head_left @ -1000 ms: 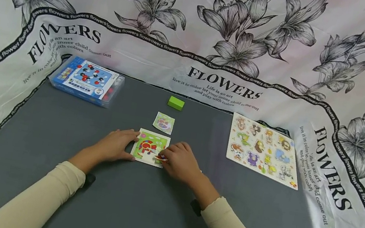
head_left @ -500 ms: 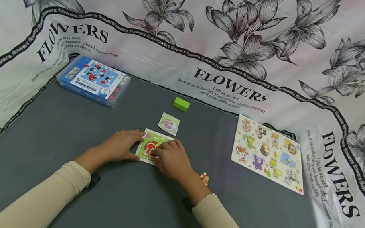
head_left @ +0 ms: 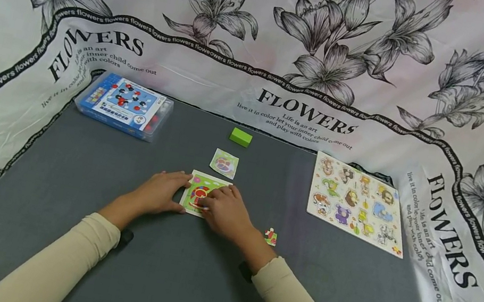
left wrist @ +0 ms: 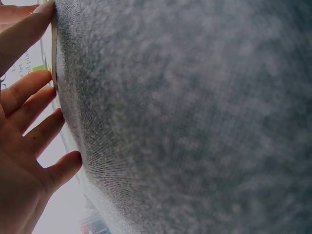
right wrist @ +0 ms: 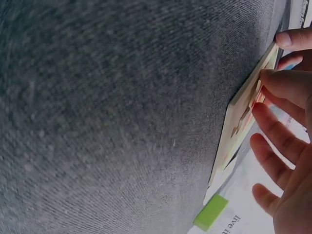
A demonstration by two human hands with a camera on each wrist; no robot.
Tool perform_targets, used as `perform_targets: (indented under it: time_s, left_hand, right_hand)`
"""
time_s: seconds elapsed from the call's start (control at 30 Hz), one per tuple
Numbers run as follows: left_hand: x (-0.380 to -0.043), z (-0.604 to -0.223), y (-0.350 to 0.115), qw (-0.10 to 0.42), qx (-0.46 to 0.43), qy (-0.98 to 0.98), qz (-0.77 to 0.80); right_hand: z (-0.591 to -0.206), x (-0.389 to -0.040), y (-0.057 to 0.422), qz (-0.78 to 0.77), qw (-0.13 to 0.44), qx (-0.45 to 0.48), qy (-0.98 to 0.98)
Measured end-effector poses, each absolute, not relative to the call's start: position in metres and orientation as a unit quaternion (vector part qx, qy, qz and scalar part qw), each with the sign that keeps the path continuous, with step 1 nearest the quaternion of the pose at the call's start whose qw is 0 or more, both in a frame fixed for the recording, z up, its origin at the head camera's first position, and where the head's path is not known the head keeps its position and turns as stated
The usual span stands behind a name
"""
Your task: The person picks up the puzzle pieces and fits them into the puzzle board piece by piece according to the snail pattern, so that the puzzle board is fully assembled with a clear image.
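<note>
A small square puzzle board (head_left: 195,181), green with a red bird picture and a white border, lies on the table. My left hand (head_left: 158,193) rests at its left edge, thumb low and fingers higher up. In the left wrist view those fingers are spread, with tips along the board's edge. My right hand (head_left: 227,215) reaches over the right half and covers it. In the right wrist view its thumb and forefinger pinch a reddish puzzle piece (right wrist: 259,97) low over the board, beside an unfilled recess. Another puzzle piece (head_left: 271,236) lies right of my right wrist.
Behind the board lie a small picture card (head_left: 224,163) and a green block (head_left: 241,138). A blue plastic case (head_left: 123,106) stands at the back left. A wooden animal puzzle (head_left: 359,204) lies on the right. Floral cloth (head_left: 215,81) rises behind the grey table (head_left: 162,272).
My right hand has moved in over the board, bringing the pinched piece down onto it. The loose piece by the wrist has come into sight. My left hand stays at the board; the view shifted slightly.
</note>
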State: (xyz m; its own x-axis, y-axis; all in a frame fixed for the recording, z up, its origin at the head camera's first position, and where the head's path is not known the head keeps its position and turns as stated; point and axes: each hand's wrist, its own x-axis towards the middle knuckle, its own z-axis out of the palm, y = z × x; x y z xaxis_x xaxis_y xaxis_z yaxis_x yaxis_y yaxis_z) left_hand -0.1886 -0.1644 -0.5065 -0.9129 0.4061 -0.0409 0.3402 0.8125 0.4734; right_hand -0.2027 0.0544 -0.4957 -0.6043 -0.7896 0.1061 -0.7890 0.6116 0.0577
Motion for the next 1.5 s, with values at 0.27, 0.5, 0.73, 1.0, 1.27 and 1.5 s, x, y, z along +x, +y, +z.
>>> perform_targets:
  time_s: [0.27, 0.5, 0.73, 1.0, 1.27, 1.5]
  left_hand:
    - [-0.19, -0.505, -0.163, 0.067, 0.201, 0.949, 0.234]
    - [-0.19, -0.509, -0.162, 0.07, 0.198, 0.951, 0.228]
    - [-0.19, -0.515, -0.161, 0.069, 0.2, 0.948, 0.238]
    - [-0.191, -0.511, -0.163, 0.076, 0.195, 0.947, 0.243]
    - [-0.194, -0.509, -0.166, 0.07, 0.197, 0.947, 0.245]
    - [-0.193, -0.512, -0.159, 0.077, 0.205, 0.944, 0.247]
  right_hand:
    - [-0.498, -0.198, 0.053, -0.01, 0.069, 0.402, -0.913]
    - [-0.496, -0.195, 0.054, 0.014, 0.033, 0.393, -0.919]
    - [-0.486, -0.201, 0.074, 0.058, 0.01, 0.365, -0.929]
    - [-0.482, -0.207, 0.12, 0.065, 0.027, 0.346, -0.936]
    - [-0.484, -0.199, 0.162, 0.032, -0.005, 0.322, -0.946]
    - [-0.487, -0.191, 0.194, 0.034, -0.02, 0.315, -0.948]
